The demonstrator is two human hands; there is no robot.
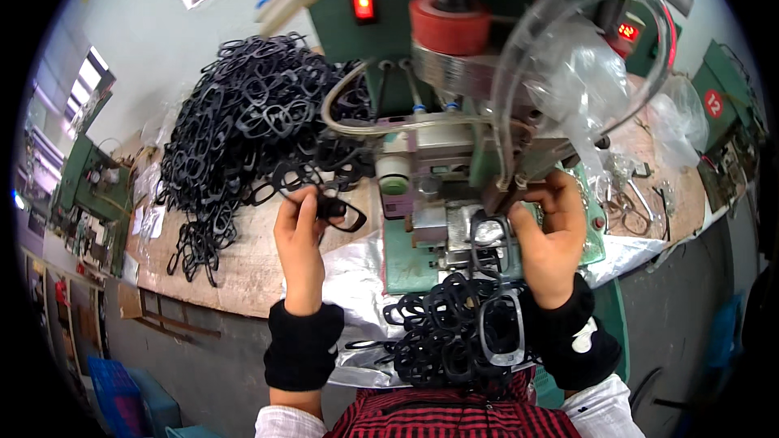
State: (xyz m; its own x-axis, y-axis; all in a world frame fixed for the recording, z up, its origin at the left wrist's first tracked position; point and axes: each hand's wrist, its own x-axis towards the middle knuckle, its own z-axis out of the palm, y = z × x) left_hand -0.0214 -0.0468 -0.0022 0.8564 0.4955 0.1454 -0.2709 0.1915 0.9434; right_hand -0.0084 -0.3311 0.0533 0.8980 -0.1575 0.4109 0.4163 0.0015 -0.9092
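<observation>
My left hand (299, 231) grips a black eyeglass frame front (339, 212) at the edge of a large heap of black frame fronts (243, 130) on the wooden bench. Over at the green press machine (454, 113), my right hand (552, 235) holds another black frame (490, 239) upright against the metal fixture (462, 235). A smaller pile of black frames (446, 332) lies in my lap just below the machine, with one grey-rimmed frame (501, 331) on top. Both wrists wear black cuffs.
Clear tubing (568, 24) and a crumpled plastic bag (584, 81) hang over the machine. A red indicator light (363, 2) glows on its front. Silver foil sheet (357, 276) covers the bench edge. Metal parts (625, 195) lie at right; other green machines (97, 186) stand left.
</observation>
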